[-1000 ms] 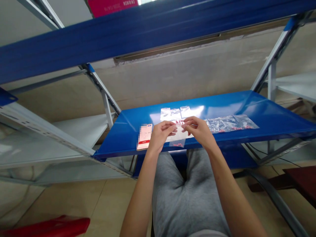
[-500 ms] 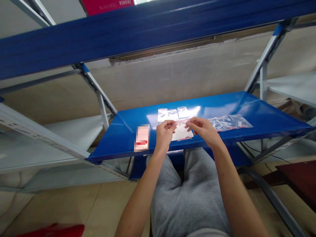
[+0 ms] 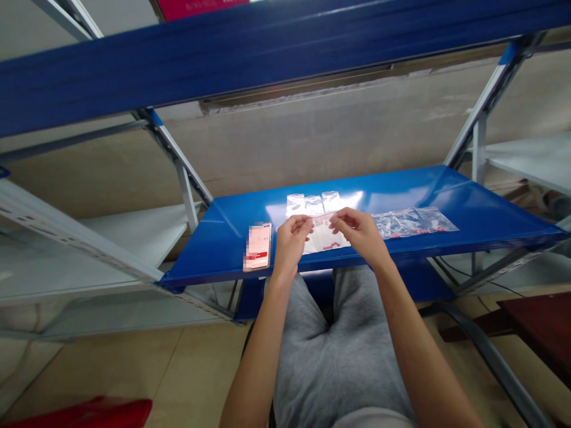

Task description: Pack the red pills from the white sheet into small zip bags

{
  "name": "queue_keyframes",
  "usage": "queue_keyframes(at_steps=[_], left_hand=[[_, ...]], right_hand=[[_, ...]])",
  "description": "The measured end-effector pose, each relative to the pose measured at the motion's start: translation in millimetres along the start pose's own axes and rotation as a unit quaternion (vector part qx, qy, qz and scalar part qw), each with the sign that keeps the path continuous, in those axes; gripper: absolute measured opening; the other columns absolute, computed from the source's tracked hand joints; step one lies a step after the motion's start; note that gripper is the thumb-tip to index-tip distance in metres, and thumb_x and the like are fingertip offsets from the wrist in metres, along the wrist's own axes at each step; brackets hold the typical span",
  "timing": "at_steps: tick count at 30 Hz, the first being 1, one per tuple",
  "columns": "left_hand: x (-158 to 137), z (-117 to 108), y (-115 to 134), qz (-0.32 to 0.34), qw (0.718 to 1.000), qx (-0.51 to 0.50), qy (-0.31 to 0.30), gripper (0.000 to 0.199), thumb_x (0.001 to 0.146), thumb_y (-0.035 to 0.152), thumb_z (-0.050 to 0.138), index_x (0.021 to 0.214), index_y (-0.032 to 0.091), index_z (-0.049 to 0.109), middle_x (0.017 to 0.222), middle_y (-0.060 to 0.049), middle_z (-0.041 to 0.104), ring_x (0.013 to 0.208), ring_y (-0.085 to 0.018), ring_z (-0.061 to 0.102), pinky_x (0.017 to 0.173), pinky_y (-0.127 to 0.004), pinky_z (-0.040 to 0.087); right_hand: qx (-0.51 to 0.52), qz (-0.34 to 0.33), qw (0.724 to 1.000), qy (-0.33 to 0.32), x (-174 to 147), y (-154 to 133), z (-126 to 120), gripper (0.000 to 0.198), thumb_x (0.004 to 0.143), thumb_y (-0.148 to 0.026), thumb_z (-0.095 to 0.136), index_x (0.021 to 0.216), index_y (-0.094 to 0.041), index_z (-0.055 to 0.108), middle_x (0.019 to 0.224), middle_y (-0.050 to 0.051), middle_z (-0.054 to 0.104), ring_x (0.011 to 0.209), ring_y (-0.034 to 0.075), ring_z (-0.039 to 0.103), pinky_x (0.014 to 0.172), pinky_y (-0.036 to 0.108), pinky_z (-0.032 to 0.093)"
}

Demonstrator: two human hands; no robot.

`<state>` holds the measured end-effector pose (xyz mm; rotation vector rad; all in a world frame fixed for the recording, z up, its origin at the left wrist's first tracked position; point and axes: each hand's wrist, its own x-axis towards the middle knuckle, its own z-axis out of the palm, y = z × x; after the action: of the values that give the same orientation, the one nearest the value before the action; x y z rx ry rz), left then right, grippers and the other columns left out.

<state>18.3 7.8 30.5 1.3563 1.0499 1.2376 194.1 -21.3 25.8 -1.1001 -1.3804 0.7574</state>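
Note:
My left hand [image 3: 289,241] and my right hand [image 3: 358,230] pinch the two ends of the top edge of a small clear zip bag [image 3: 322,229]. A thin red line runs along that edge between my fingertips. Several small red pieces [image 3: 331,245] show low in the bag, against a white sheet behind it. What the pieces are is too small to tell. Just beyond my hands lie three clear zip bags [image 3: 313,204] side by side. Right of my right hand, overlapping clear bags [image 3: 417,222] hold more red pieces.
The blue shelf [image 3: 223,238] carries all of this. A phone [image 3: 259,246] with a blurred screen lies to the left. A blue upper shelf beam [image 3: 276,56] crosses overhead, and metal posts [image 3: 484,113] stand at the sides. A dark red wooden piece [image 3: 539,327] is at lower right.
Both hands have shifted slightly left and up, still pinching the bag's top edge. The red pieces now show more plainly in a row.

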Motion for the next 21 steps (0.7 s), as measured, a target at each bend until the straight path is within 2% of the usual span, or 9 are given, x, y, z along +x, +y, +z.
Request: queue_keyframes(at_steps=[4, 9, 12, 17, 21], left_hand=[[0.8, -5.8, 3.5, -0.002, 0.999, 0.018, -0.030, 0.031, 0.084, 0.044, 0.071, 0.098, 0.017, 0.073, 0.090, -0.007, 0.076, 0.086, -0.019, 0.070, 0.070, -0.026, 0.050], [1.1, -9.0, 5.9, 0.013, 0.998, 0.027, -0.050, 0.028, 0.082, 0.044, 0.073, 0.091, 0.017, 0.072, 0.088, -0.006, 0.075, 0.084, -0.018, 0.069, 0.069, -0.025, 0.049], [0.8, -8.6, 5.7, 0.022, 0.998, 0.032, -0.045, 0.028, 0.082, 0.044, 0.072, 0.088, 0.017, 0.072, 0.087, -0.006, 0.075, 0.082, -0.018, 0.069, 0.068, -0.026, 0.049], [1.7, -8.3, 3.9, 0.031, 0.999, 0.031, -0.030, 0.026, 0.081, 0.042, 0.074, 0.085, 0.017, 0.073, 0.083, -0.006, 0.075, 0.081, -0.019, 0.068, 0.070, -0.027, 0.049], [3.0, -10.3, 2.6, 0.043, 0.998, 0.039, -0.030, 0.024, 0.079, 0.041, 0.075, 0.081, 0.017, 0.074, 0.080, -0.005, 0.074, 0.079, -0.019, 0.067, 0.074, -0.029, 0.050]], right_hand=[[-0.007, -0.013, 1.000, 0.002, 0.1, 0.9, -0.1, 0.026, 0.089, -0.046, 0.067, 0.085, -0.021, 0.065, 0.074, 0.003, 0.068, 0.070, 0.018, 0.065, 0.065, 0.030, 0.051], [0.011, 0.008, 1.000, -0.015, -1.8, 2.6, -0.5, 0.029, 0.089, -0.049, 0.068, 0.086, -0.020, 0.066, 0.074, 0.003, 0.069, 0.068, 0.018, 0.065, 0.059, 0.028, 0.049], [0.032, 0.020, 0.999, -0.029, -1.6, 4.2, 1.5, 0.032, 0.087, -0.051, 0.071, 0.092, -0.020, 0.065, 0.077, 0.004, 0.072, 0.066, 0.017, 0.064, 0.055, 0.027, 0.047], [0.034, 0.010, 0.999, -0.004, -0.9, 4.2, 6.1, 0.032, 0.089, -0.051, 0.068, 0.081, -0.020, 0.063, 0.070, 0.002, 0.068, 0.062, 0.016, 0.062, 0.054, 0.027, 0.045], [0.039, 0.006, 0.999, 0.002, -2.0, 1.8, 4.9, 0.028, 0.087, -0.046, 0.071, 0.079, -0.020, 0.064, 0.069, 0.002, 0.068, 0.060, 0.015, 0.060, 0.054, 0.027, 0.043]])
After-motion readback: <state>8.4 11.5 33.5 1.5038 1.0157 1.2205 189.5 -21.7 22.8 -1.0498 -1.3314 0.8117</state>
